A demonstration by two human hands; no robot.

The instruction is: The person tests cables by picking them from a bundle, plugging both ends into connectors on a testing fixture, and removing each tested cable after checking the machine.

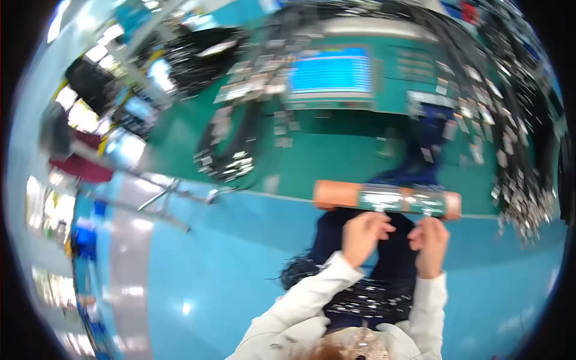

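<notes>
Just below an orange roll-like bar (339, 194) at the bench edge are both of my hands, a short gap between them. The bar has shiny clear and green sections. My left hand (363, 236) has its fingers pinched near a small pale piece at the bar's lower edge. Close to a similar pale piece, my right hand (431, 243) has its fingers curled together. Blur hides what either hand holds, if anything. On my lap lies a bundle of dark cables with pale ends (372, 299).
On the green bench (312, 159) stands a device with a blue screen (331, 71). Bunches of black cables (225, 159) with pale connectors lie left and hang right (528, 207). A dark blue cable bundle (420, 150) sits behind the bar. A metal stand (171, 198) is left.
</notes>
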